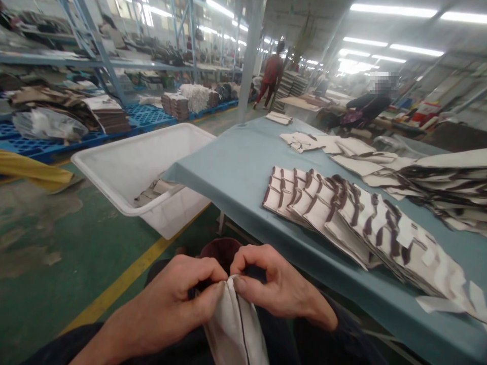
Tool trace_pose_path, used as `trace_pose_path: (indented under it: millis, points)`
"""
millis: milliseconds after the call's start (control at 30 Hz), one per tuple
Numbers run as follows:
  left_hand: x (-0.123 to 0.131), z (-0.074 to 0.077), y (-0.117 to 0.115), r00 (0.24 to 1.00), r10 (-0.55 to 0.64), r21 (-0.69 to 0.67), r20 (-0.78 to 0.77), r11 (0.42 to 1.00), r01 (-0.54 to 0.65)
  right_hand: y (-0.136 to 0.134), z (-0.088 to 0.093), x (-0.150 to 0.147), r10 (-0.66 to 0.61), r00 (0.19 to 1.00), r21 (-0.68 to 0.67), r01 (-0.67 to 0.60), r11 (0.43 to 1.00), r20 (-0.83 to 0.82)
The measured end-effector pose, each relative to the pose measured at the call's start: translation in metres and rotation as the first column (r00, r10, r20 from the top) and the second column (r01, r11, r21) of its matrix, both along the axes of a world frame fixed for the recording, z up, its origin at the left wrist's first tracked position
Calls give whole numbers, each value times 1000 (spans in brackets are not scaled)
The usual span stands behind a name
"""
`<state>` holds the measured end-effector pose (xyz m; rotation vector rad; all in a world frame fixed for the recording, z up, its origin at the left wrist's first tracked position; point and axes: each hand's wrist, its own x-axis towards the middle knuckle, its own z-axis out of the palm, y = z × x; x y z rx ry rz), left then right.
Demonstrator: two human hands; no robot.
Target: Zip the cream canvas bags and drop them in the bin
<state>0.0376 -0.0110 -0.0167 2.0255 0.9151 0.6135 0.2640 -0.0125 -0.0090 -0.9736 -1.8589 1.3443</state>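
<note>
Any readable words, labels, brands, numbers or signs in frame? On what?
None legible.
Held cream fabric: no text visible.
White strips on the stacked pieces: no writing legible.
Cream piece with a dark squiggle, on the table: can't tell if writing.
Red-and-white container, background: too blurred to read.

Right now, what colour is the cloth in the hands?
The cloth is off-white with a dark line down it, best seen in the head view.

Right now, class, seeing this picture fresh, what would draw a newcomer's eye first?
Front and centre, the left hand and right hand pinch the top of a pale cloth. Ahead and rightward, a blue-green table carries overlapping cream pieces with dark strips. Beyond the left hand stands a big white tub.
</note>
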Motion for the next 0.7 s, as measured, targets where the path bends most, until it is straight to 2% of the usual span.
trace_pose_path:
  millis: [100,200,433,500,567,700]
  points:
    - [9,10,0,999,43,-96,21,995,-40,-1,1,-1,-64,998,46,63,997,24]
    - [16,15,2,998,65,-137,14,989,-62,0,0,-3,-79,996,80,75,994,45]
    - [8,2,-1,995,57,-188,82,981,-41,-9,-5,-12,-166,973,221,128,967,161]
    - [5,1,-2,996,33,-242,86,970,-11,-11,-5,-13,-182,968,245,137,960,172]
    - [3,1,-2,997,20,-319,77,948,5,-11,-6,-12,-174,965,207,133,969,197]
    - [0,-4,-1,996,37,-409,82,912,0,-3,-11,-4,-32,985,-47,41,998,167]
